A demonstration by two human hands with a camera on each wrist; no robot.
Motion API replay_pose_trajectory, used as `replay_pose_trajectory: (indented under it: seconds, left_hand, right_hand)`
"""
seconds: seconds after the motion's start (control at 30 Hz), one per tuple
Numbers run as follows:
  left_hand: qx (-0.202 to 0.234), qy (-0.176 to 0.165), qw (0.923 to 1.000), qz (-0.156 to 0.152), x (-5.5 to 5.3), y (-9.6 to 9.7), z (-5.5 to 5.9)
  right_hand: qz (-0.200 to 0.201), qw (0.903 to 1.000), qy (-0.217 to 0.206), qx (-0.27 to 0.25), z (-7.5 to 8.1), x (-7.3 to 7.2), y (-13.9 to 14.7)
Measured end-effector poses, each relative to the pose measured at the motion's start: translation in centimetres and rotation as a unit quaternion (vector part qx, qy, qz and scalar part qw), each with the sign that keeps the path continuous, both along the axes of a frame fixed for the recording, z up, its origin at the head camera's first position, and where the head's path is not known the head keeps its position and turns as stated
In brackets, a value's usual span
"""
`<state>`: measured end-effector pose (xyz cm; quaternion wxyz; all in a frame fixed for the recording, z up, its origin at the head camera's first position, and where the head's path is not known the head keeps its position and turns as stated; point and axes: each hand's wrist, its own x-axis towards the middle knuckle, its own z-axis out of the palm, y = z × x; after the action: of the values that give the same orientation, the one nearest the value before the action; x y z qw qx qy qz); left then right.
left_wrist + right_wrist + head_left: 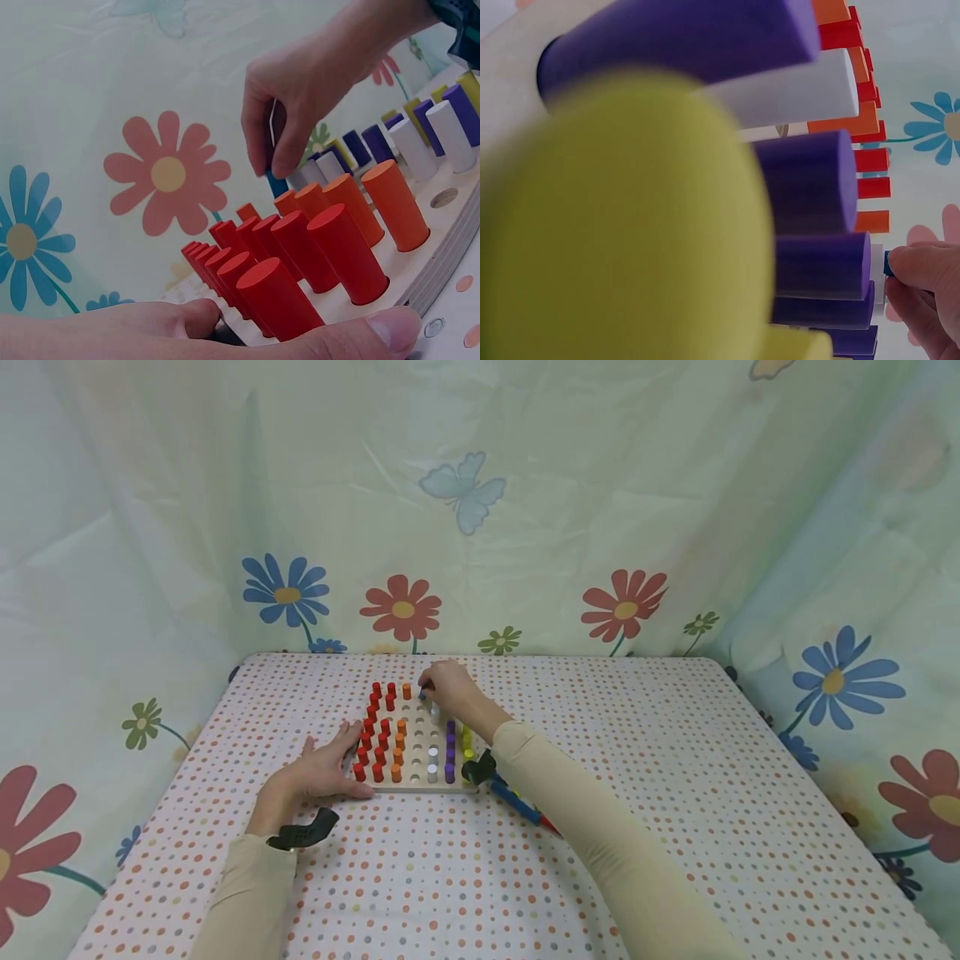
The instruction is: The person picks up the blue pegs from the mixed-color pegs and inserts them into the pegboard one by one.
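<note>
A wooden pegboard (422, 787) lies on the table, with red, orange, white, purple and yellow pegs standing in rows of holes. At its far edge my right hand (453, 689) pinches a blue peg (277, 184) between thumb and fingertips, upright over the board beside an orange peg (407, 691). The blue peg's lower end is hidden in the left wrist view. My left hand (324, 768) rests at the board's left side, fingers spread and thumb along the near corner, close to the red pegs (279, 300).
Right of the board, partly under my right forearm, lie blue pieces (514, 800) and a red piece (551, 824) on the dotted tablecloth (420, 877). A flowered curtain (525, 527) hangs behind the table. Several holes in the board's middle columns hold no peg.
</note>
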<state>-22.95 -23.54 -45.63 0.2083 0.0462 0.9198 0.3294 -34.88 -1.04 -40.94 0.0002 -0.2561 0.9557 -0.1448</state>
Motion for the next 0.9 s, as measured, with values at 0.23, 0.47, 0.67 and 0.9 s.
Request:
replay_pose_trajectory:
  seconds: [0.23,0.47,0.67,0.9]
  left_hand:
    - [0.006,-0.003,1.0,0.001,0.16,0.03,0.07]
    - [0.0,0.001,1.0,-0.003,0.0,0.1,0.17]
    - [-0.001,-0.002,1.0,0.001,-0.08,0.13,-0.16]
    - [-0.017,0.015,0.9996,-0.017,-0.21,0.04,-0.03]
  right_hand:
    - [0.022,0.9995,0.012,0.021,0.01,0.03,-0.2]
    - [0.026,0.9988,0.017,0.039,0.41,0.16,-0.26]
    - [0.033,0.9965,0.014,0.075,0.57,0.17,-0.5]
    - [0.036,0.9944,0.027,0.095,0.65,0.12,-0.79]
